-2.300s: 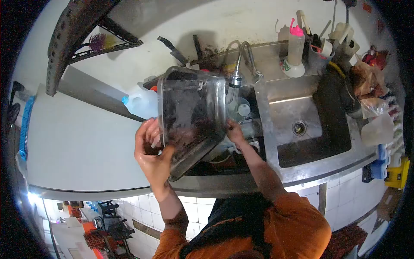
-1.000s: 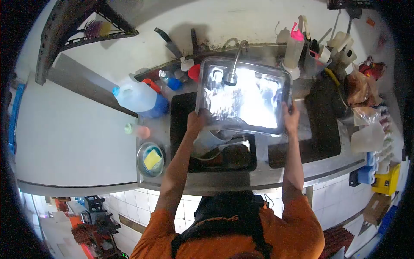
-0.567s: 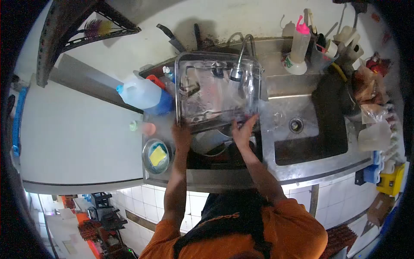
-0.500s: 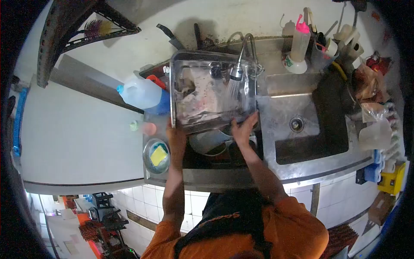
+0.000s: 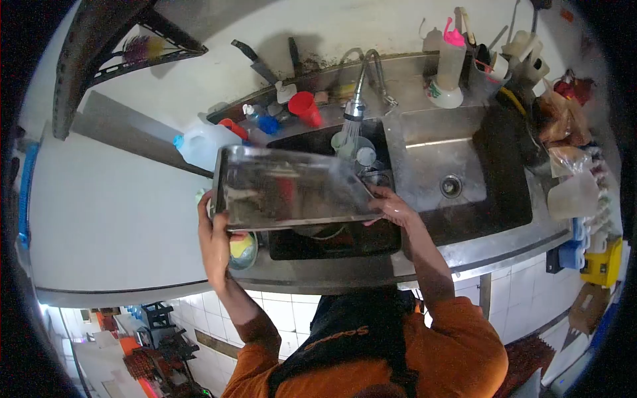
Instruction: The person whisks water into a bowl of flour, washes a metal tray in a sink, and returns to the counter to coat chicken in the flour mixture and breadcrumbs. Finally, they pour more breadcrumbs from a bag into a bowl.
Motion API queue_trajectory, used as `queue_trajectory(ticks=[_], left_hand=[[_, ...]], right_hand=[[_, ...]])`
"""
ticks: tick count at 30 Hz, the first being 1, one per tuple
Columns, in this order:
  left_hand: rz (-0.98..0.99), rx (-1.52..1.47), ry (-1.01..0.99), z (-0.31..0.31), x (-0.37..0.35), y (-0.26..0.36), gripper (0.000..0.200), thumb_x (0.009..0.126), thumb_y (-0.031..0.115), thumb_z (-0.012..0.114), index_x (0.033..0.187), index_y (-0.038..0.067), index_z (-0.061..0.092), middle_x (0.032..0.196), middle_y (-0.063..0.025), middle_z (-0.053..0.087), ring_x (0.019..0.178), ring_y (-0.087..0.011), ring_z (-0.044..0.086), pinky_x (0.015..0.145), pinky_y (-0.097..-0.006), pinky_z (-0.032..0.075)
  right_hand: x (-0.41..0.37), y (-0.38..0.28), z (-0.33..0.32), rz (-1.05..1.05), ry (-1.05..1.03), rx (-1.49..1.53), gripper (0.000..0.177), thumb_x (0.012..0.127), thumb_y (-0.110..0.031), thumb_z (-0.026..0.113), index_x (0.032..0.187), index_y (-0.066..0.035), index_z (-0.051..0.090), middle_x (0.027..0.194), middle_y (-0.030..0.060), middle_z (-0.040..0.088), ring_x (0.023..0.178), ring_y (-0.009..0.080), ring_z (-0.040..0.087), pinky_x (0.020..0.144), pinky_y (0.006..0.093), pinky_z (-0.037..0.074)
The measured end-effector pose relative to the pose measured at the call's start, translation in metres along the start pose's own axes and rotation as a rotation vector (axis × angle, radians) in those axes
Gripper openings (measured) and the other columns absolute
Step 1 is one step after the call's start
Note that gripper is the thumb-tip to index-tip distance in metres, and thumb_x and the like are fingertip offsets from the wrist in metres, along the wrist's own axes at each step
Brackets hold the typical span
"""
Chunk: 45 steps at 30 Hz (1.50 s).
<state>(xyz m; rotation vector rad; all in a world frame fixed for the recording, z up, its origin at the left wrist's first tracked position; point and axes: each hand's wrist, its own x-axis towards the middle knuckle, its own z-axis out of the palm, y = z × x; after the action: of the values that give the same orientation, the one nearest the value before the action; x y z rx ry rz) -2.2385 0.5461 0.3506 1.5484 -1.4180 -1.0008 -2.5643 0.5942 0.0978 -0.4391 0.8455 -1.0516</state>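
Note:
A rectangular metal tray [image 5: 292, 192] is held tilted above the left sink basin [image 5: 305, 249]. My left hand [image 5: 214, 235] grips its left end, and my right hand [image 5: 393, 207] is closed on the right end, with wet fingers. Behind the tray, water runs from a spray faucet [image 5: 354, 111] onto several cups or bowls [image 5: 365, 155] in the basin. The tray hides much of that basin. Near my left hand, partly covered by it, a bowl [image 5: 247, 261] holds a yellow sponge [image 5: 239, 245].
The right basin [image 5: 488, 222] has a drain. Along the back stand a blue-capped jug [image 5: 199, 147], a red cup [image 5: 305, 109] and a pink-topped bottle [image 5: 450, 63]. Two knives [image 5: 255, 61] hang on the wall. A white surface [image 5: 119, 225] lies to the left.
Both hands have brought the tray out from under the water, toward me and to the left, and tipped it. The red cup and the cups in the basin have come into view.

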Motion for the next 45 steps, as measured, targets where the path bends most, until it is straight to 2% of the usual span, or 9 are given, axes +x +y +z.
queue_trajectory(ticks=[2, 8, 16, 20, 22, 29, 32, 35, 45], left_hand=[[0.029, 0.064, 0.008, -0.009, -0.008, 0.008, 0.058, 0.091, 0.020, 0.048, 0.144, -0.002, 0.043, 0.101, -0.0157, 0.064, 0.070, -0.0174, 0.066, 0.053, -0.0256, 0.054], [0.276, 0.211, 0.033, -0.024, -0.027, 0.008, 0.060, 0.087, 0.022, 0.052, 0.139, -0.006, 0.048, 0.100, -0.0128, 0.065, 0.080, -0.0133, 0.061, 0.063, -0.0244, 0.051], [-0.186, 0.317, -0.272, -0.054, 0.001, -0.052, 0.055, 0.086, 0.005, 0.057, 0.139, -0.002, 0.045, 0.100, -0.0117, 0.064, 0.078, -0.0140, 0.059, 0.069, -0.0271, 0.050], [-0.101, 0.616, -0.479, 0.007, 0.025, -0.139, 0.063, 0.084, 0.011, 0.073, 0.138, -0.001, 0.044, 0.112, -0.0233, 0.067, 0.099, -0.0330, 0.068, 0.081, -0.0399, 0.053], [0.293, 0.755, -0.416, 0.050, 0.024, -0.158, 0.064, 0.084, 0.017, 0.075, 0.137, -0.002, 0.044, 0.114, -0.0271, 0.066, 0.108, -0.0425, 0.066, 0.087, -0.0441, 0.052], [0.266, 0.263, -0.353, 0.181, 0.084, -0.286, 0.068, 0.082, 0.022, 0.078, 0.138, -0.001, 0.046, 0.123, -0.0237, 0.063, 0.110, -0.0388, 0.064, 0.093, -0.0437, 0.050], [-0.067, 0.152, -0.395, 0.189, 0.062, -0.181, 0.071, 0.084, 0.022, 0.075, 0.143, -0.002, 0.045, 0.123, -0.0208, 0.063, 0.107, -0.0301, 0.064, 0.093, -0.0397, 0.050], [-0.141, -0.068, -0.413, 0.195, 0.098, -0.230, 0.071, 0.082, 0.014, 0.072, 0.144, -0.005, 0.044, 0.122, -0.0178, 0.064, 0.105, -0.0253, 0.064, 0.092, -0.0356, 0.050], [0.173, -0.222, -0.221, 0.074, 0.089, -0.118, 0.072, 0.076, -0.012, 0.058, 0.146, 0.002, 0.050, 0.133, -0.0103, 0.062, 0.113, -0.0174, 0.059, 0.092, -0.0287, 0.048]], right_hand=[[-0.001, 0.013, -0.009, 0.070, -0.025, 0.007, 0.065, 0.093, 0.002, 0.054, 0.153, 0.001, 0.029, 0.145, 0.0190, 0.046, 0.124, 0.0344, 0.055, 0.077, 0.0510, 0.066], [-0.026, -0.002, 0.012, 0.103, -0.088, -0.119, 0.060, 0.092, 0.005, 0.053, 0.148, 0.007, 0.034, 0.142, 0.0194, 0.048, 0.119, 0.0333, 0.058, 0.079, 0.0509, 0.065], [-0.075, -0.041, 0.001, -0.109, 0.260, -0.254, 0.073, 0.074, 0.001, 0.063, 0.144, 0.009, 0.044, 0.137, 0.0211, 0.056, 0.121, 0.0304, 0.057, 0.100, 0.0365, 0.050], [-0.119, -0.075, 0.002, -0.222, 0.521, -0.561, 0.072, 0.074, 0.001, 0.061, 0.145, 0.007, 0.046, 0.138, 0.0212, 0.057, 0.125, 0.0298, 0.054, 0.111, 0.0354, 0.036], [-0.139, -0.085, 0.003, -0.310, 0.570, -0.642, 0.072, 0.075, 0.002, 0.061, 0.145, 0.006, 0.046, 0.137, 0.0214, 0.058, 0.126, 0.0298, 0.054, 0.112, 0.0358, 0.035], [-0.178, -0.092, -0.018, -0.540, 0.849, -0.576, 0.067, 0.076, 0.000, 0.057, 0.143, 0.007, 0.049, 0.128, 0.0165, 0.062, 0.112, 0.0219, 0.060, 0.099, 0.0307, 0.044], [-0.179, -0.097, -0.024, -0.503, 0.875, -0.560, 0.066, 0.076, 0.000, 0.056, 0.142, 0.007, 0.050, 0.128, 0.0151, 0.062, 0.109, 0.0208, 0.060, 0.097, 0.0306, 0.045], [-0.154, -0.067, -0.090, -0.589, 0.791, -0.633, 0.061, 0.082, -0.001, 0.062, 0.142, 0.006, 0.050, 0.129, 0.0142, 0.063, 0.107, 0.0179, 0.059, 0.095, 0.0299, 0.046], [-0.002, 0.032, -0.076, -0.631, 0.644, -0.394, 0.048, 0.099, -0.017, 0.063, 0.142, 0.002, 0.052, 0.128, 0.0102, 0.065, 0.116, 0.0193, 0.059, 0.099, 0.0298, 0.045]])
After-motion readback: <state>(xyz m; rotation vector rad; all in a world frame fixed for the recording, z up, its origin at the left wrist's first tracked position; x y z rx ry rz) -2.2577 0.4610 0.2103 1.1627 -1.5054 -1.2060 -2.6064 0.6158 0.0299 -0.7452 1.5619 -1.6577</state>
